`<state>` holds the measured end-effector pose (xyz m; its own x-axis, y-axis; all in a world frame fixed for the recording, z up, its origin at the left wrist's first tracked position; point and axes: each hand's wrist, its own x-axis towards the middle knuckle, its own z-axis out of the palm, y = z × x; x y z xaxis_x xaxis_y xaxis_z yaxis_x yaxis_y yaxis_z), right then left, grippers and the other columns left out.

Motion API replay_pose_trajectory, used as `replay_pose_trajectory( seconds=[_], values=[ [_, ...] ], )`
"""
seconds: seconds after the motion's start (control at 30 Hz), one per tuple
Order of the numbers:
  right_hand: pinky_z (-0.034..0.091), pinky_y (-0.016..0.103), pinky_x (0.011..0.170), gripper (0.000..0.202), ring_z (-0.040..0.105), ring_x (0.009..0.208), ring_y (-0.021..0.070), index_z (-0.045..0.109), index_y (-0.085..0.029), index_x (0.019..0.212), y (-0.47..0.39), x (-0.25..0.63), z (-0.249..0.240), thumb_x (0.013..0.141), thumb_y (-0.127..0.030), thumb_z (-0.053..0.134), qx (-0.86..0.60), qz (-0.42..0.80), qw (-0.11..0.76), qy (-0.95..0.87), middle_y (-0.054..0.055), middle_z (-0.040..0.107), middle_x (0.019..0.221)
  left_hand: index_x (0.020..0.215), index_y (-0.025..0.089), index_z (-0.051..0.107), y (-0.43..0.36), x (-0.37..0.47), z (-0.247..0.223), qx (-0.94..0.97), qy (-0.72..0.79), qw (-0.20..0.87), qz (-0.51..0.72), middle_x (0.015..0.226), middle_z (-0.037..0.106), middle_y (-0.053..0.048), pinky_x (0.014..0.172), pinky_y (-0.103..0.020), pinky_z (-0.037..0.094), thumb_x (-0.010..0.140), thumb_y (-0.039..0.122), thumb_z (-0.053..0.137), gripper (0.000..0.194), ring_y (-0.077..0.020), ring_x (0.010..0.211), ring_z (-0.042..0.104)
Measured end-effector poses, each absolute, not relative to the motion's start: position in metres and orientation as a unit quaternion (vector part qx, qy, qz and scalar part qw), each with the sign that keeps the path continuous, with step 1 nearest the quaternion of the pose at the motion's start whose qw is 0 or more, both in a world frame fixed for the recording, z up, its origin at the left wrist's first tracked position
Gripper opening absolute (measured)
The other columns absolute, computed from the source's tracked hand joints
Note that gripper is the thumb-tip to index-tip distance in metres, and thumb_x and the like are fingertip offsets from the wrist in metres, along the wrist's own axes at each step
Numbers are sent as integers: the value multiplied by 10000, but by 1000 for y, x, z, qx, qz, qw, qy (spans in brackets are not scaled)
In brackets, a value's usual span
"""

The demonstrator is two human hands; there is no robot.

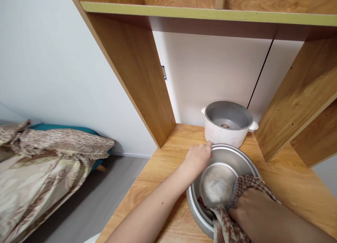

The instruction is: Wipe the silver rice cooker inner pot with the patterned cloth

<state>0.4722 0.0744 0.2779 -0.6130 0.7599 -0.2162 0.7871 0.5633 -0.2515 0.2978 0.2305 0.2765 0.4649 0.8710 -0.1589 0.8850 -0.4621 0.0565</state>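
A round metal pot (219,181), the inner pot of a rice cooker by its look, rests on the wooden desktop. My left hand (198,157) is closed over its upper-left rim. Inside the lower right of the bowl, my right hand (246,209) presses a brown and white patterned cloth (254,185) against the metal; the cloth hangs out over the near rim, and my fingertips are hidden. Just behind the pot stands the white rice cooker body (223,134), lidless, with a grey inside and a handle on each side.
Wooden uprights (137,74) flank the desktop (147,176), and a shelf with a yellow-green edge (210,14) spans above. Patterned fabric (52,166) covers a low piece of furniture at left, over a grey floor (110,180). A black cord (260,73) runs down the back panel.
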Motion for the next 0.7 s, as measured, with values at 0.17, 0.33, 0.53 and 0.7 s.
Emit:
replay_pose_trajectory(
  seconds=[0.17, 0.33, 0.53, 0.7],
  values=[
    [470, 354, 761, 164, 760, 837, 265, 772, -241, 909, 76, 472, 279, 932, -340, 643, 437, -187, 35, 879, 48, 835, 949, 1409, 133, 561, 231, 298, 277, 852, 516, 66, -55, 1188, 772, -189, 951, -492, 607, 1072, 317, 557, 384, -332, 1109, 771],
    [475, 398, 877, 222, 762, 992, 313, 785, -228, 1052, 75, 472, 279, 955, -366, 641, 448, -196, 51, 871, 71, 831, 1071, 1405, 135, 563, 231, 298, 277, 854, 513, 66, -53, 1192, 774, -212, 944, -480, 602, 1070, 298, 544, 372, -348, 1115, 770],
    [485, 389, 875, 217, 762, 980, 305, 790, -237, 1038, 74, 473, 278, 938, -362, 644, 444, -195, 34, 874, 58, 830, 1052, 1408, 143, 575, 231, 298, 275, 852, 517, 67, -52, 1174, 772, -180, 942, -477, 606, 1073, 315, 562, 377, -323, 1098, 767],
    [500, 338, 812, 179, 765, 857, 256, 779, -269, 883, 78, 470, 284, 948, -331, 625, 428, -215, 19, 878, 20, 838, 922, 1416, 162, 608, 232, 298, 275, 848, 524, 63, -53, 1169, 747, -94, 959, -486, 623, 1084, 378, 593, 397, -240, 1037, 743]
  ],
)
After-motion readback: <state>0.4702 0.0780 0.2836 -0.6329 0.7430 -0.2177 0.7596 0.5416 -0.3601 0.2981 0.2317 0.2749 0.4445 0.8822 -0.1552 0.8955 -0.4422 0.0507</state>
